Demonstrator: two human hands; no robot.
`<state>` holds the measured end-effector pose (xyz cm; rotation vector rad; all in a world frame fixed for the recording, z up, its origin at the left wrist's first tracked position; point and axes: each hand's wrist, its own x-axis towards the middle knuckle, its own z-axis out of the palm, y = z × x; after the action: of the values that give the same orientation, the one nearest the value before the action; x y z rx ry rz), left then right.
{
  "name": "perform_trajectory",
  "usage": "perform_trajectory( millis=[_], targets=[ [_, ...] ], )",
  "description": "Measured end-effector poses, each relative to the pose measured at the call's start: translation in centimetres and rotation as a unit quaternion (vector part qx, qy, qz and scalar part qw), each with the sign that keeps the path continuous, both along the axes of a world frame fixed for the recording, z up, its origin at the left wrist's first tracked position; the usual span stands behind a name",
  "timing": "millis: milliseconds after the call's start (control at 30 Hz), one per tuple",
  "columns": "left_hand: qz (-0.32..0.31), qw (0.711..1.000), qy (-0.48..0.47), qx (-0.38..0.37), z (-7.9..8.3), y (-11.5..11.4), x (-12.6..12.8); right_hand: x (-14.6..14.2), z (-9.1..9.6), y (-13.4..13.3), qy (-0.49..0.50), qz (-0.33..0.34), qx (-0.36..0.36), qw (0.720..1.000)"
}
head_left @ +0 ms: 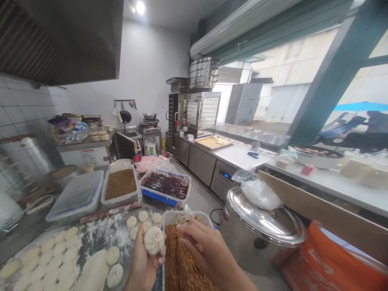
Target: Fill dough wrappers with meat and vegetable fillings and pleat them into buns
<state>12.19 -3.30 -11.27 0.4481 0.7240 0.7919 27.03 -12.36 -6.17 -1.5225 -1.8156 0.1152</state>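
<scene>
My left hand [142, 260] holds a pleated white dough bun [154, 240] upright on its fingers, close to the rim of a plastic tub [188, 218]. My right hand [206, 250] sits over that tub, its curled fingers down on the coarse brown filling [174, 258]. Whether those fingers pinch any filling is hidden. Left of my hands, a floured work surface [98, 238] bears several small dough balls [131, 222], flat round dough wrappers [51, 258] and more pleated buns [115, 275].
A wooden rolling pin [110, 212] lies along the surface's far edge. Beyond stand tubs of grainy brown filling [120, 184] and dark paste [165, 185], plus a lidded clear box [75, 196]. A large lidded steel pot [263, 222] stands right, near an orange bag [333, 258].
</scene>
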Motion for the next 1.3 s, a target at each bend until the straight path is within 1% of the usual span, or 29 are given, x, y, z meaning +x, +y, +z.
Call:
perform_trajectory(
  millis=[67,133,233,400,500,567,633,733,800,900,1000,1133,1233,1300],
  targets=[
    [0.008,1.000,0.016,0.024,0.2,-0.1,0.6,-0.9,-0.1,0.9,-0.012,0.020,-0.006,1.000],
    [0.019,0.999,0.023,0.040,0.0,-0.2,0.8,-1.5,-0.2,1.7,-0.027,0.032,-0.004,0.999],
    [0.026,0.998,0.033,0.053,-0.3,-0.1,0.9,-2.1,-0.2,2.5,-0.062,0.028,0.007,0.998],
    [0.009,0.994,0.060,0.091,-0.4,0.2,0.9,-2.6,-0.4,3.4,-0.148,0.023,0.011,0.989],
    [-0.019,0.992,0.069,0.105,-0.2,0.5,0.6,-2.6,-0.8,3.8,-0.169,0.032,0.016,0.985],
    [-0.056,0.991,0.065,0.105,0.1,0.6,0.4,-2.5,-1.2,4.0,-0.171,0.030,0.024,0.985],
    [-0.077,0.989,0.055,0.110,0.4,0.6,0.2,-2.4,-1.6,4.2,-0.156,0.011,0.029,0.987],
    [-0.066,0.988,0.063,0.127,0.3,0.6,0.2,-2.3,-2.0,4.3,-0.095,-0.005,0.014,0.995],
    [-0.066,0.987,0.079,0.123,-0.1,0.7,0.3,-2.3,-2.0,4.3,-0.064,0.009,-0.003,0.998],
    [-0.072,0.988,0.092,0.103,-0.7,1.0,0.6,-2.4,-2.1,4.3,-0.078,0.029,-0.009,0.996],
    [-0.064,0.991,0.077,0.089,-0.8,1.0,0.7,-2.5,-2.6,4.6,-0.106,0.020,0.000,0.994],
    [-0.030,0.993,0.034,0.112,-0.4,0.6,0.8,-2.4,-3.0,4.9,-0.081,-0.013,0.018,0.996],
    [-0.022,0.990,0.030,0.133,-0.4,0.5,0.9,-2.5,-2.7,4.8,-0.081,-0.008,0.030,0.996],
    [-0.021,0.991,0.037,0.126,-0.7,0.6,0.9,-2.7,-2.4,4.6,-0.092,0.002,0.030,0.995]
  ],
)
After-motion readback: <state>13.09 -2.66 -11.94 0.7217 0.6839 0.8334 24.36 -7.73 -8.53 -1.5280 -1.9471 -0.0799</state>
